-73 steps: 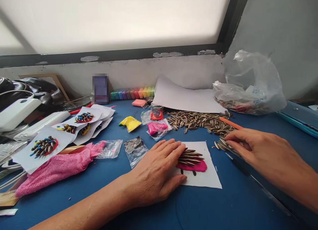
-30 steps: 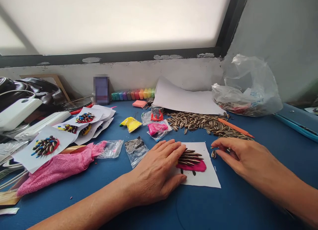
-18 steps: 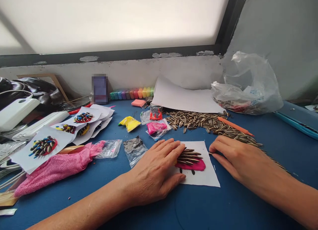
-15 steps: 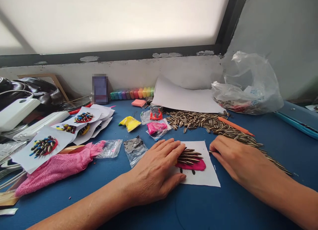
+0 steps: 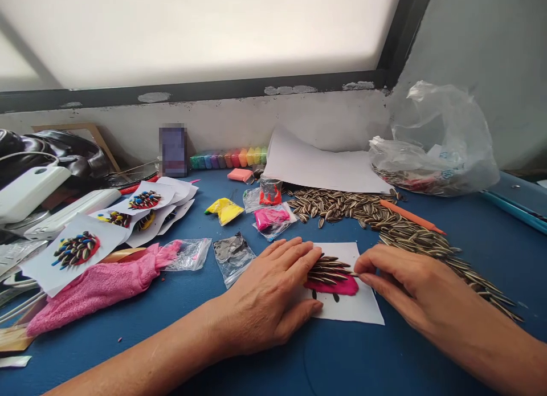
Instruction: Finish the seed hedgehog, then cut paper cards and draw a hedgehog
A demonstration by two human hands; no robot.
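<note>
My left hand (image 5: 273,296) lies with fingers stretched out over the left part of a white paper (image 5: 365,311), holding nothing. On that paper is a flat magenta clay shape (image 5: 344,288), partly hidden by the fingers. Rows of striped sunflower seeds stick up from the clay, and two small dark ovals (image 5: 336,298) lie below it. My right hand (image 5: 412,285) pinches a single sunflower seed (image 5: 352,273) between thumb and forefinger at the clay's right edge. I cannot tell whether its tip touches the clay.
Behind my right hand spreads a pile of sunflower seeds (image 5: 414,240) with an orange stick (image 5: 412,216) on it. Small bags of yellow (image 5: 225,211), pink and black clay sit mid-table. Seeded paper pictures (image 5: 77,250) and a pink cloth (image 5: 102,285) are left. A plastic bag (image 5: 461,168) stands back right.
My right hand has moved left with the seed, from beside the paper's right edge to the clay's edge. My left hand stays in place on the paper.
</note>
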